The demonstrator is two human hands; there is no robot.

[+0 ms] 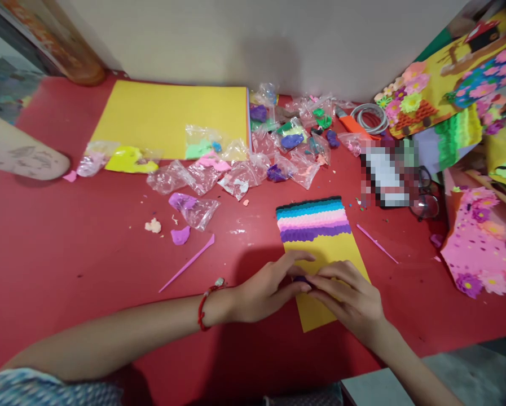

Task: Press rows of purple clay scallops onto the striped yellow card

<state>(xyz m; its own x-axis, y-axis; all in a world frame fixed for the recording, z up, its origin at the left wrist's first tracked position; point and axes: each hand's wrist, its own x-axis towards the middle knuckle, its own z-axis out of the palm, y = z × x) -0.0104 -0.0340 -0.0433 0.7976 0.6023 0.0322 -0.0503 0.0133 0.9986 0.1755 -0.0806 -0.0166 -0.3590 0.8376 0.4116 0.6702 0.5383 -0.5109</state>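
Observation:
Both my hands meet over a small yellow card (325, 248) on the red table (66, 254). My left hand (267, 287) and my right hand (348, 293) pinch a small piece of purple clay (300, 279) between their fingertips. The far end of the card carries rows of clay scales (312, 219) in black, blue, pink and purple. A red thread bracelet (202, 309) circles my left wrist.
Pink modelling sticks lie left (188, 263) and right (377, 243) of the card. Several plastic bags of coloured clay (253, 158) are strewn behind, beside a large yellow sheet (172, 115). Finished flower pictures (468, 73) stand at right. A pale object (20, 155) reaches in from the left edge.

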